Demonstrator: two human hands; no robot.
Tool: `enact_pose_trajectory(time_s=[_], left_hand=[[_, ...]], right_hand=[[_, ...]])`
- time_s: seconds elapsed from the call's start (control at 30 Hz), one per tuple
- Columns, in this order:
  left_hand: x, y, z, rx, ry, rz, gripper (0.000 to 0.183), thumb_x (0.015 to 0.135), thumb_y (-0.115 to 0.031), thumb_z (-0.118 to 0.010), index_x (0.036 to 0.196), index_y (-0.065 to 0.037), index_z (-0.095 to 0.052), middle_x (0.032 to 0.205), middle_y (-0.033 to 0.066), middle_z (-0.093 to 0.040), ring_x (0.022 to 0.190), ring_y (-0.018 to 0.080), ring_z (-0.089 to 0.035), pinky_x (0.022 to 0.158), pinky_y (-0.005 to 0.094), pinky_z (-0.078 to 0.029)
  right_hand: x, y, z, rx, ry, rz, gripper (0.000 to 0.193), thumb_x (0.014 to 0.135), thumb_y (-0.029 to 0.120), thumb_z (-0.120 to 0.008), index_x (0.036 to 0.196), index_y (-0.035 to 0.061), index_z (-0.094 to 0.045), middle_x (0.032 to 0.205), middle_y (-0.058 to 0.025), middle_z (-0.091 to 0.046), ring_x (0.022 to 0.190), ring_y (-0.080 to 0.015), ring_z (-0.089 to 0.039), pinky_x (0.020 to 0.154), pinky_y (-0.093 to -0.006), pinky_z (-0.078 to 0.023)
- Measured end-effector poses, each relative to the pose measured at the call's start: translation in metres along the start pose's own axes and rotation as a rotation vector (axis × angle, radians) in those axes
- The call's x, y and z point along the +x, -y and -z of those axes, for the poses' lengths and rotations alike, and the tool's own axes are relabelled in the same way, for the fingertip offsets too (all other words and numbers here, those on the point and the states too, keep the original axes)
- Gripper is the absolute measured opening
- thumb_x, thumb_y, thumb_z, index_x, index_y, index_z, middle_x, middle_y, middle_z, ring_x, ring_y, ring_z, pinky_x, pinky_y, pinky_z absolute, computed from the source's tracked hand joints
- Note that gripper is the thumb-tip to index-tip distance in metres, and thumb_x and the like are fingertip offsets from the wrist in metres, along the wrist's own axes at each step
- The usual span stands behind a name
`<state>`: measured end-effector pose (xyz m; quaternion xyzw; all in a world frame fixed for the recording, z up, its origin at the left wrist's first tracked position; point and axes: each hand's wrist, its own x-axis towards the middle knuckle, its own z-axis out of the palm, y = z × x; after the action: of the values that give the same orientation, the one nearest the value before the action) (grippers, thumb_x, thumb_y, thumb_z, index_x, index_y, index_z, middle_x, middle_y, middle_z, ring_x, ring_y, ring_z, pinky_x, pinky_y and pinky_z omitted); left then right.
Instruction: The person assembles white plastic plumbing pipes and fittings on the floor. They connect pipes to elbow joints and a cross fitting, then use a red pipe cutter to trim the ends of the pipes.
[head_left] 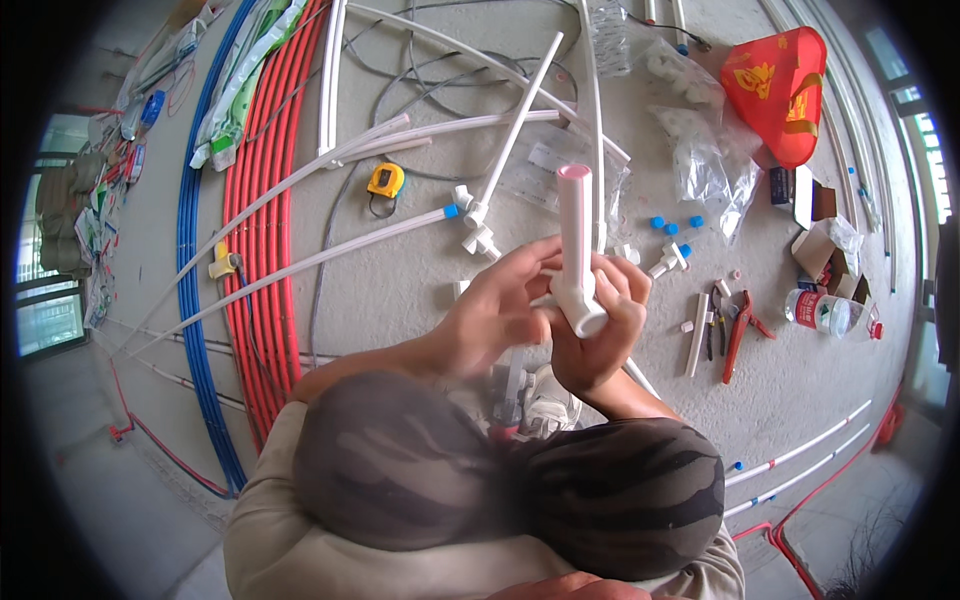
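Observation:
In front of my knees, my right hand [612, 315] is closed around a white plastic pipe fitting [574, 300]. Out of its top stands a short, pale pinkish-white pipe [575, 215], and one round mouth of the fitting faces me. From the left, my left hand [490, 305] curls its fingers about the fitting's other side; its thumb is slightly blurred, and some fingertips are hidden. Past my hands, a long white pipe [521, 130] lies with white fittings [478, 228] at its near end. Another white pipe [340, 253] ends in a blue cap [451, 211].
Red pipes [262, 190] and blue pipes [190, 200] run along the left floor, near a yellow tape measure [386, 181]. To the right lie red-handled cutters [738, 335], a plastic bottle [822, 312], small boxes [828, 250], clear bags [700, 155] and a red bag [780, 95].

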<state>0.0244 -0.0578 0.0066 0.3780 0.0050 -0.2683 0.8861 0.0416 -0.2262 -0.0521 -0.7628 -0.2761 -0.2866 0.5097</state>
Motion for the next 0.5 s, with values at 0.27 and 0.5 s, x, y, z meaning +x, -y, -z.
enact_pose_trajectory(time_s=[0.27,0.5], left_hand=[[-0.01,0.001,0.002,0.317,-0.297,-0.045,0.042,0.082,-0.004,-0.083,0.118,-0.002,-0.06,0.096,0.0017,-0.064,0.085,0.0082,-0.062,0.075,0.0257,-0.051],[-0.01,0.004,-0.01,0.542,-0.189,0.172,0.036,0.075,-0.004,-0.085,0.103,-0.005,-0.062,0.089,-0.0021,-0.059,0.077,0.005,-0.053,0.068,0.0254,-0.042]], right_hand=[[0.021,0.001,0.024,0.566,0.549,-0.412,0.068,0.077,0.001,-0.076,0.141,-0.0016,-0.052,0.15,-0.0226,-0.051,0.143,-0.0355,-0.046,0.117,-0.0481,-0.036],[0.066,-0.037,0.012,0.751,0.519,-0.773,0.064,0.111,0.055,-0.037,0.115,-0.0022,-0.067,0.107,-0.0111,-0.069,0.099,-0.0211,-0.062,0.092,-0.0361,-0.046]])
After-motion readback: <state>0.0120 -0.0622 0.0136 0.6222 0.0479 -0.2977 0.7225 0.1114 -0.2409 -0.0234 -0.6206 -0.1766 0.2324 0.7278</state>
